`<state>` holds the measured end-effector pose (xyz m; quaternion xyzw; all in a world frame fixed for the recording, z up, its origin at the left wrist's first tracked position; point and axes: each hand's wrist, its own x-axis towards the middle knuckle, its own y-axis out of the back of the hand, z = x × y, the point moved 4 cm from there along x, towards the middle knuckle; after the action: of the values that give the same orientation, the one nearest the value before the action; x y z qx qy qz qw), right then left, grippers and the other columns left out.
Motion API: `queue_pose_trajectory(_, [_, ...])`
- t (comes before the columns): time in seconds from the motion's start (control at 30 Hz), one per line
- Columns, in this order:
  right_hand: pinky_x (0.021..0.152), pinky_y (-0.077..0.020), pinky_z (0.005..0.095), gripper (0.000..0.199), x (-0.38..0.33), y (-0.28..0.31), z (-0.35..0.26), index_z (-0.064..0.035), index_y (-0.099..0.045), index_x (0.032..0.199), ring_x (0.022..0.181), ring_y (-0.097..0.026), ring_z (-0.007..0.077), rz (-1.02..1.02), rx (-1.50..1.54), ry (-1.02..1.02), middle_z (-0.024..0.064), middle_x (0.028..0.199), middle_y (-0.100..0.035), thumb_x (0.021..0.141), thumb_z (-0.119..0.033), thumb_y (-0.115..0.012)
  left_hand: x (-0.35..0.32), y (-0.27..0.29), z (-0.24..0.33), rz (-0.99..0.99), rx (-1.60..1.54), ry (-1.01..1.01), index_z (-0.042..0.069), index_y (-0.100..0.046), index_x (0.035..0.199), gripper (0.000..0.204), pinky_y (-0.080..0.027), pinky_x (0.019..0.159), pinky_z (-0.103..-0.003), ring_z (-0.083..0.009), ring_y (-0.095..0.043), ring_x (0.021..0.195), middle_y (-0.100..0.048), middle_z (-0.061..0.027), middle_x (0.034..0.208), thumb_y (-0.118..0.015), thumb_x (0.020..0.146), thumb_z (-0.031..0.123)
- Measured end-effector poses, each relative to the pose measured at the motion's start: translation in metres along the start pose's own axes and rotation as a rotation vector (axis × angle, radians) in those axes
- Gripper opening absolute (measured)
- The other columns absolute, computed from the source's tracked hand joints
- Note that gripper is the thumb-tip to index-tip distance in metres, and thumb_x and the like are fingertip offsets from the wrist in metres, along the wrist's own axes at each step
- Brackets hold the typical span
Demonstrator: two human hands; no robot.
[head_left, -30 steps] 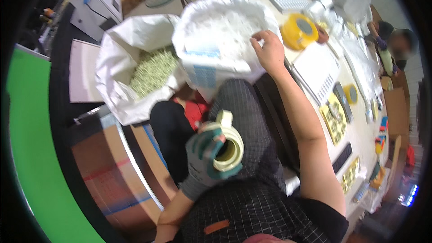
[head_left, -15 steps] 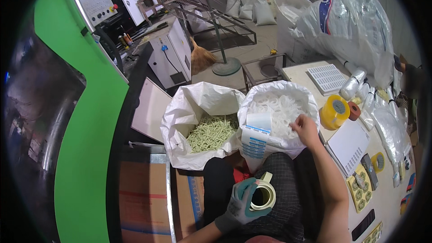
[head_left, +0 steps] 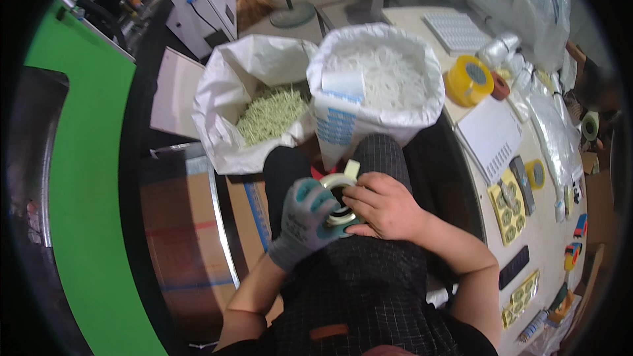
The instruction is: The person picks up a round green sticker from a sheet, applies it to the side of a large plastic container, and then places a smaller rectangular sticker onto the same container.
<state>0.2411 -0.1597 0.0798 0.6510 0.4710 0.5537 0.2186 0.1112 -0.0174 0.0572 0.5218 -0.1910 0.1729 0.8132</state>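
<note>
Above my lap, my left hand (head_left: 304, 214), in a grey and teal work glove, is wrapped round a pale green mug-like plastic part (head_left: 337, 181) with a stubby handle. Its round mouth is turned up toward me and looks dark inside. My bare right hand (head_left: 386, 207) reaches over the rim from the right, with fingers bent into the mouth and the thumb low beside it. Whatever those fingers pinch is hidden. Beyond my knees stands a white sack of translucent plastic rings (head_left: 389, 76). Left of it, another white sack holds pale green stick-like pieces (head_left: 273, 115).
A roll of printed labels (head_left: 343, 84) hangs on the ring sack. On the right, the table (head_left: 471, 158) bears yellow tape (head_left: 469, 81), a white notebook (head_left: 489, 135), a phone (head_left: 514, 267) and yellow trays (head_left: 506, 207). Cardboard boxes (head_left: 188, 237) and a green machine (head_left: 86, 178) are at left.
My right hand has come from the ring sack down to the mouth of the plastic part. My left hand still holds the part. The view has tilted downward.
</note>
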Motion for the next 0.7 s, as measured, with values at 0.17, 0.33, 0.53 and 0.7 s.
queue_pose_trajectory(0.17, [0.094,-0.0530,0.0430,0.049,-0.001,-0.009,-0.006,-0.0053,-0.072,0.101,0.103,-0.060,0.0281,-0.176,0.063,-0.123,0.0050,0.109,-0.065,0.070,-0.040,-0.088,-0.001,-0.013,-0.009,-0.135,0.003,0.004,0.010,-0.068,0.089,0.042,-0.048,0.078,-0.048,-0.0308,-0.060,0.094,-0.062,-0.0049,0.096,-0.085,0.073,0.045])
queue_pose_trajectory(0.33, [0.075,-0.0553,0.0377,0.043,-0.004,-0.011,-0.007,-0.0081,-0.069,0.089,0.086,-0.056,0.0252,-0.191,0.077,-0.159,0.0032,0.091,-0.057,0.060,-0.032,-0.090,0.002,-0.005,0.007,-0.125,0.193,-0.106,0.012,-0.069,0.114,0.055,-0.047,0.101,-0.054,-0.0303,-0.057,0.104,-0.059,-0.0071,0.104,-0.076,0.083,0.056])
queue_pose_trajectory(0.53, [0.067,-0.0528,0.0378,0.040,-0.018,-0.032,-0.013,-0.0070,-0.061,0.082,0.077,-0.054,0.0271,0.010,0.027,-0.103,0.0061,0.091,-0.057,0.073,-0.040,-0.081,-0.002,-0.001,0.023,-0.212,0.306,0.046,0.004,-0.071,0.115,0.039,-0.040,0.116,-0.058,-0.0294,-0.058,0.112,-0.060,-0.0111,0.106,-0.073,0.091,0.034])
queue_pose_trajectory(0.7, [0.069,-0.0561,0.0360,0.037,-0.018,-0.028,-0.017,-0.0069,-0.064,0.081,0.081,-0.057,0.0247,-0.008,-0.023,-0.114,0.0050,0.091,-0.059,0.074,-0.039,-0.082,0.019,0.006,0.026,-0.384,0.359,0.056,0.010,-0.073,0.108,0.030,-0.044,0.111,-0.053,-0.0279,-0.058,0.116,-0.063,-0.0076,0.108,-0.075,0.086,0.030])
